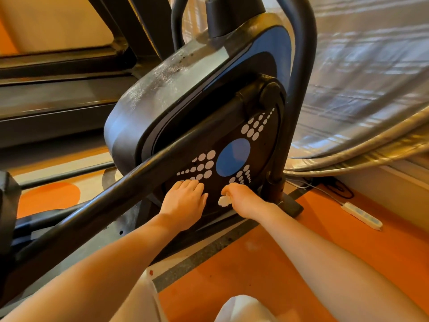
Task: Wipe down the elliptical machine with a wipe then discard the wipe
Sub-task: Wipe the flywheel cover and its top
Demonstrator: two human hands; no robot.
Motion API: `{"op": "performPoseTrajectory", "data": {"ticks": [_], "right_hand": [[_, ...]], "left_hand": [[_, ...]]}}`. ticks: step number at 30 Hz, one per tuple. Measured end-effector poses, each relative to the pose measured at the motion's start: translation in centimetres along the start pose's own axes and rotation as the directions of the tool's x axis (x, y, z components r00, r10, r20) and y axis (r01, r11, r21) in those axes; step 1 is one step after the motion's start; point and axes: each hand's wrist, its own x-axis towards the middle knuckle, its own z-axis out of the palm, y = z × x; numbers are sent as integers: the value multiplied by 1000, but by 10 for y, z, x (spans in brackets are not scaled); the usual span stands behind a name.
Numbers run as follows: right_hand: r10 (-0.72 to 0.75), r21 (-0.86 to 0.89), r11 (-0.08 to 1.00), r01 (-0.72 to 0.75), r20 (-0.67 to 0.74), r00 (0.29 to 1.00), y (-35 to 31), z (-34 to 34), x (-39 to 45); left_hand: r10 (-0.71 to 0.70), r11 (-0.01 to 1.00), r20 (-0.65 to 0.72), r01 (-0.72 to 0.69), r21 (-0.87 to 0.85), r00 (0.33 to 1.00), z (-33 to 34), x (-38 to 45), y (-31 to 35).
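My left hand (185,202) lies flat, fingers straight, on the lower side panel of the elliptical (162,108), and just beside it my right hand (243,197) curls its fingers around the crumpled wipe (223,201), held against the same panel. Farther right, a power strip (362,216) lies on the orange floor (267,263).

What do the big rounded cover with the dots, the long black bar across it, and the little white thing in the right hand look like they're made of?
Cover: probably moulded plastic, matt black, dusty on top, with printed dots.
Bar: likely painted metal tube, smooth with a soft sheen.
White thing: seems a crumpled wipe, soft paper or cloth, bunched in the right hand.
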Motion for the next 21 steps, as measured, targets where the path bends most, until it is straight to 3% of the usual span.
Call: {"op": "performPoseTrajectory", "data": {"ticks": [8, 14, 21], "right_hand": [[-116, -133, 986, 104, -84, 990, -1, -61, -1], [-178, -246, 960, 135, -165, 970, -8, -110, 11], [-297, -398, 905, 150, -341, 892, -15, -169, 28]], "left_hand": [[157, 984, -102, -147, 100, 982, -40, 27, 1], [224, 959, -202, -179, 219, 953, -71, 64, -3], [288, 951, -368, -221, 216, 884, -99, 112, -16]]}}
